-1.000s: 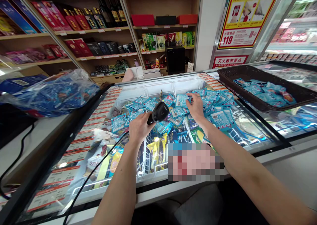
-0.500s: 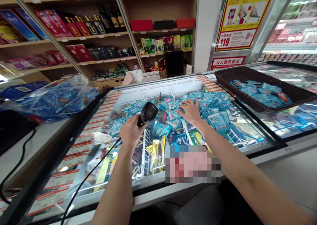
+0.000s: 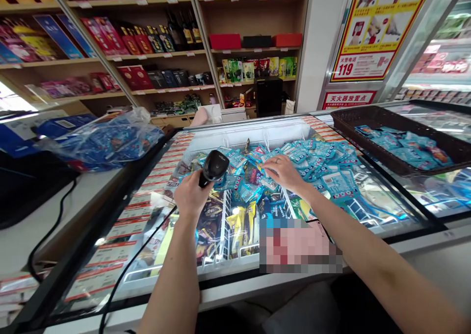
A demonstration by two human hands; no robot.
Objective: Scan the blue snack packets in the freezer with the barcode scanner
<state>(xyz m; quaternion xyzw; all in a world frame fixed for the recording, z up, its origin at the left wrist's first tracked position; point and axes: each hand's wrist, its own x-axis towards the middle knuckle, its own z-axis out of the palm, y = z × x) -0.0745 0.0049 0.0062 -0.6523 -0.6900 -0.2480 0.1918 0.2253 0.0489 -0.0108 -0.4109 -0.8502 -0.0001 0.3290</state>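
Left hand (image 3: pixel 191 194): closed round the grip of a black handheld scanner (image 3: pixel 216 166), its rounded head uppermost; a black cable (image 3: pixel 142 255) runs from it down toward the near left edge.

Right hand (image 3: pixel 283 172): palm down, fingers bent, at the near left side of the spread of blue packets (image 3: pixel 338 183); whether the fingertips grip a packet or only touch it, cannot tell.

Blue packets: many, flat, overlapping, lying on the glass top of a freezer (image 3: pixel 235 287), most of them to the far right of the scanner.

Basket (image 3: pixel 412 124), dark brown, oblong: at the right, holding further blue packets.

Clear plastic bag (image 3: pixel 110 138): at the left, blue packets showing through it.

Phone (image 3: pixel 294 245): near front edge of the freezer, between the forearms (screen blurred out).

Yellow packages (image 3: pixel 241 226): beneath the glass, in a white wire compartment.

Price labels (image 3: pixel 121 231), orange and white: in rows along the left side.
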